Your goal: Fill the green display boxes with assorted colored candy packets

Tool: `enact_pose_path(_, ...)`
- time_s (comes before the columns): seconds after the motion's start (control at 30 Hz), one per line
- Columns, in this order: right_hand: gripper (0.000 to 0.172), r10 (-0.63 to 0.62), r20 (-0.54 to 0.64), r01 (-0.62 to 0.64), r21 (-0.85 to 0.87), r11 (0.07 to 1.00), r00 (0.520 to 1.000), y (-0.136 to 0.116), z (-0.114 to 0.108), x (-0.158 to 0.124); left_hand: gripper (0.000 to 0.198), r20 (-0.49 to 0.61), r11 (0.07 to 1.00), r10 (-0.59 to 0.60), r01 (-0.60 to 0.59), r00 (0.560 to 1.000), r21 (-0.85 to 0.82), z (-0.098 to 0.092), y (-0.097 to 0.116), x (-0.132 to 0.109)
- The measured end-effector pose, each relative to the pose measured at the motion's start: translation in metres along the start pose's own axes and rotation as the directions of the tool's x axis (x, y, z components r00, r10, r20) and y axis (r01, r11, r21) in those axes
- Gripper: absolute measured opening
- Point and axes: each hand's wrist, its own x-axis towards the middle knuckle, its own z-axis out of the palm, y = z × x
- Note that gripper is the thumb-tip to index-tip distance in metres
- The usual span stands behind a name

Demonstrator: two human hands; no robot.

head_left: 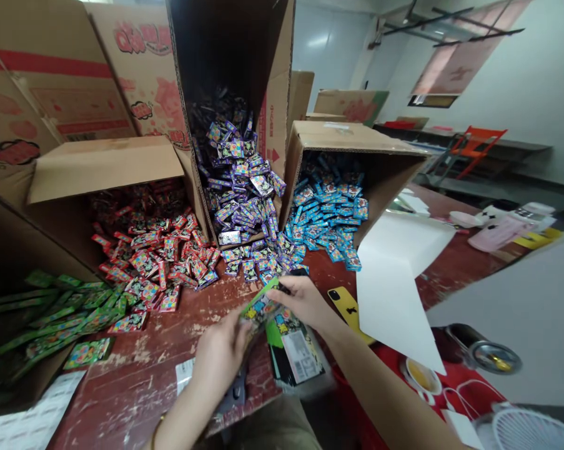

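Above the worn red counter, the left hand and right hand together grasp a glossy green-edged packet, likely light, flexible and slippery, best held by its opposite edges.

I see a yellow phone, an orange chair farther back and, though blurred, probably a pink bottle.
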Motion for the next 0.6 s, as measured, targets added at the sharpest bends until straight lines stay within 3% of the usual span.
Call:
enact_pose_path(0.07,0.035,-0.011,-0.010,0.011,-0.035,0.999,1.000,-0.004,-0.007,0.002,0.025,0.077,0.995,-0.079,0.083,0.994,-0.053,-0.016,-0.016,-0.005)
enact_pose_path(0.13,0.033,-0.057,0.005,0.058,-0.077,0.995,0.998,-0.008,-0.012,0.006,0.029,0.201,0.971,-0.094,0.135,0.975,-0.200,-0.016,-0.030,-0.015)
enact_pose_path(0.2,0.029,-0.113,0.058,0.120,-0.136,0.983,0.992,-0.007,-0.015,0.013,0.034,0.378,0.911,-0.046,0.194,0.925,-0.365,0.003,-0.036,-0.029)
enact_pose_path(0.3,0.018,-0.088,0.280,0.169,-0.280,0.945,0.956,0.008,-0.015,0.033,0.039,0.565,0.839,0.055,0.269,0.823,-0.473,0.056,-0.032,-0.050)
enact_pose_path(0.33,0.016,-0.040,0.350,0.165,-0.336,0.927,0.936,0.016,-0.014,0.040,0.042,0.551,0.836,0.053,0.265,0.833,-0.481,0.075,-0.029,-0.054)
enact_pose_path(0.4,0.013,0.048,0.402,0.140,-0.426,0.894,0.914,0.034,-0.011,0.051,0.054,0.408,0.866,-0.033,0.230,0.912,-0.445,0.109,-0.026,-0.056)
enact_pose_path(0.5,0.017,0.058,0.322,0.107,-0.471,0.876,0.945,0.056,-0.006,0.050,0.076,0.193,0.931,-0.145,0.199,0.971,-0.306,0.145,-0.026,-0.049)
enact_pose_path(0.6,0.027,-0.006,0.136,0.073,-0.488,0.870,0.991,0.074,-0.002,0.017,0.086,0.194,0.937,-0.196,0.242,0.961,-0.252,0.162,-0.027,-0.038)
